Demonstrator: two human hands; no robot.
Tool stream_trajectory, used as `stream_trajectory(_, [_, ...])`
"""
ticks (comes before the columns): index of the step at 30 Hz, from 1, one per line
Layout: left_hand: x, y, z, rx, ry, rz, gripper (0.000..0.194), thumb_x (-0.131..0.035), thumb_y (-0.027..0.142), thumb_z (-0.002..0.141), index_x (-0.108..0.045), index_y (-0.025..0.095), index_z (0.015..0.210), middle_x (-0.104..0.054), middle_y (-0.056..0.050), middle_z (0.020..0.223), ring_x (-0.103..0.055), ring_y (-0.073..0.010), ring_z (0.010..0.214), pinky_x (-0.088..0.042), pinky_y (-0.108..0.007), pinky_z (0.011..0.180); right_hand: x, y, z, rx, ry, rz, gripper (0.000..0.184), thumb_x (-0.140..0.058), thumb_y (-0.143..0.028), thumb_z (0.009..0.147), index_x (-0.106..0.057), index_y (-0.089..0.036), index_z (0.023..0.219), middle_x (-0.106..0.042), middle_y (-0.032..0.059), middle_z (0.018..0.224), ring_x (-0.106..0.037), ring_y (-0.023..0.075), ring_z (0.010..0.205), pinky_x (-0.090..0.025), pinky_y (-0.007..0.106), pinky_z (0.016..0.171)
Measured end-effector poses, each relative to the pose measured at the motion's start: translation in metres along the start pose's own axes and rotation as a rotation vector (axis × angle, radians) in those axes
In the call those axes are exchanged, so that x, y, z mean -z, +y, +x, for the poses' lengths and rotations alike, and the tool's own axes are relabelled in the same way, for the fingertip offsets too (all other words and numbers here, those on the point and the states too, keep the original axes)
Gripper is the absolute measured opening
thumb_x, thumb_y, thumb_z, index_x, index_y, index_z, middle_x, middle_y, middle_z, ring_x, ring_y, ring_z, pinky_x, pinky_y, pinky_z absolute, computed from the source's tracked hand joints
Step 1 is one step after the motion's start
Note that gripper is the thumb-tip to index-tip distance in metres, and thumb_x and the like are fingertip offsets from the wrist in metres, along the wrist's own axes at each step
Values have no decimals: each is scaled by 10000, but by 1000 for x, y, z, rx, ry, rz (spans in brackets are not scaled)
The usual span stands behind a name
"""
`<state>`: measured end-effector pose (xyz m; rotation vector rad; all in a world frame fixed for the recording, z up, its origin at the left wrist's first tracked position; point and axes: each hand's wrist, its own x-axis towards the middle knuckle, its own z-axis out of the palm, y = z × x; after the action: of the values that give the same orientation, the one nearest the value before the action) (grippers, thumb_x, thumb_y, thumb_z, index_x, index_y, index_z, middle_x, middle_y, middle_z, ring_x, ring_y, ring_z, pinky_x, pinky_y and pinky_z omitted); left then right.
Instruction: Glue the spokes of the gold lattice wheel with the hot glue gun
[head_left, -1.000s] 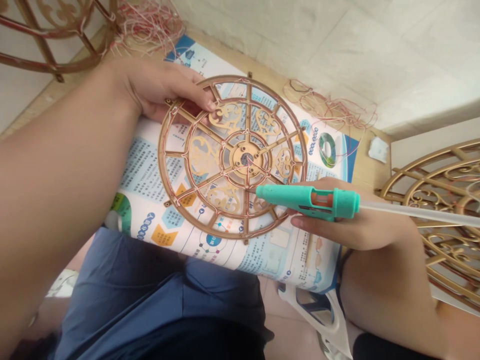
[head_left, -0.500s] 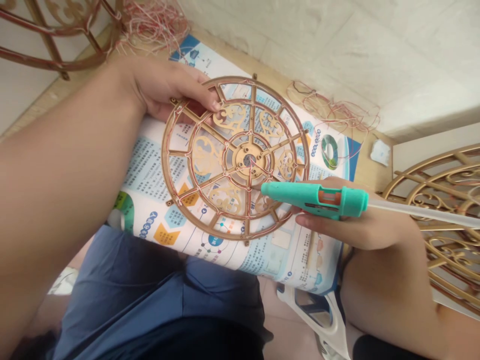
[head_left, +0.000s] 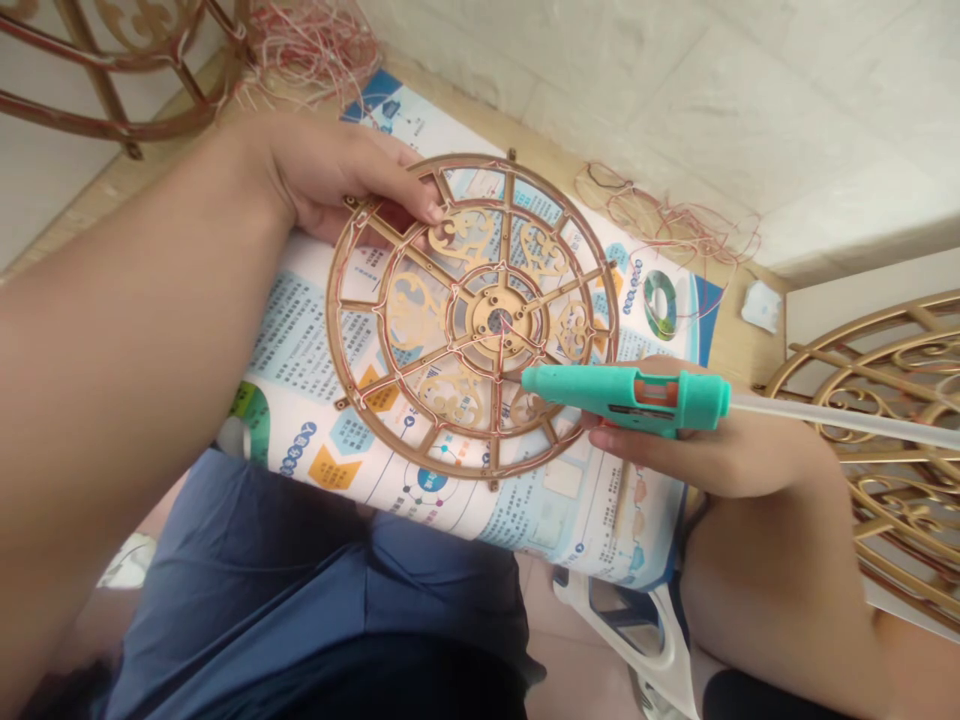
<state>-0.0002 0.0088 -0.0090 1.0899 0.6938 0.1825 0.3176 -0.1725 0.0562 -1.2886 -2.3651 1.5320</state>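
Note:
My left hand (head_left: pixel 367 185) grips the upper left rim of a round gold-coloured openwork frame (head_left: pixel 506 215), thumb on top and fingers beneath. Thin red and white wires run along its rings and spokes. In my right hand (head_left: pixel 720 465) is a green glue gun (head_left: pixel 615 395), its fingers wrapped round the handle. A clear glue stick (head_left: pixel 840 415) sticks out of the back. The gun's front end is over the lower right part of the frame, near a wired spoke below the hub. Whether the tip touches the frame I cannot tell.
A printed poster sheet (head_left: pixel 300 330) lies under the frame on a wooden table (head_left: pixel 739 270). Tangled wires (head_left: pixel 311 50) lie at the back left, looser wires (head_left: pixel 667 225) along the wall. Larger gold frames stand left and right (head_left: pixel 900 400). A white stool (head_left: pixel 660 650) is below.
The back of the glue gun and its glue stick have shifted very slightly left. The round frame has moved a touch to the right in my left hand.

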Motion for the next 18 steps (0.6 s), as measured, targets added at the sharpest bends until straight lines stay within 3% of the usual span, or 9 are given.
stream_trajectory(3, [-2, 0, 1, -13, -5, -3, 477, -1044, 222, 583, -670, 69, 836, -789, -49, 810, -787, -138, 763, -652, -238, 823, 0, 0, 0, -8, -42, 40, 298, -629, -491, 1017, -744, -216, 1030, -610, 20, 689, -527, 166, 602, -440, 289, 526])
stream_trajectory(7, [-2, 0, 0, 2, 3, 5, 484, -1044, 242, 591, -690, 61, 866, -801, -68, 838, -790, -148, 762, -655, -292, 880, 0, -2, 0, -1, -48, 29, 301, -588, -442, 1042, -744, -185, 1056, -671, 43, 771, -599, 174, 670, -492, 283, 584])
stream_trajectory(13, [-1, 0, 0, -7, -17, -5, 434, -1016, 198, 626, -684, 69, 873, -804, -60, 859, -799, -162, 808, -652, -325, 915, -5, -5, 0, -1, 9, 6, 474, -573, -447, 1041, -680, -208, 1436, -733, 55, 881, -683, 211, 775, -587, 308, 708])
stream_trajectory(18, [-3, 1, 0, 4, 8, -12, 370, -973, 137, 661, -672, 65, 864, -802, -59, 852, -797, -154, 800, -649, -322, 924, -6, -8, 0, -32, 32, -19, 485, -567, -464, 1029, -693, -229, 1434, -745, 58, 902, -700, 226, 801, -614, 366, 848])
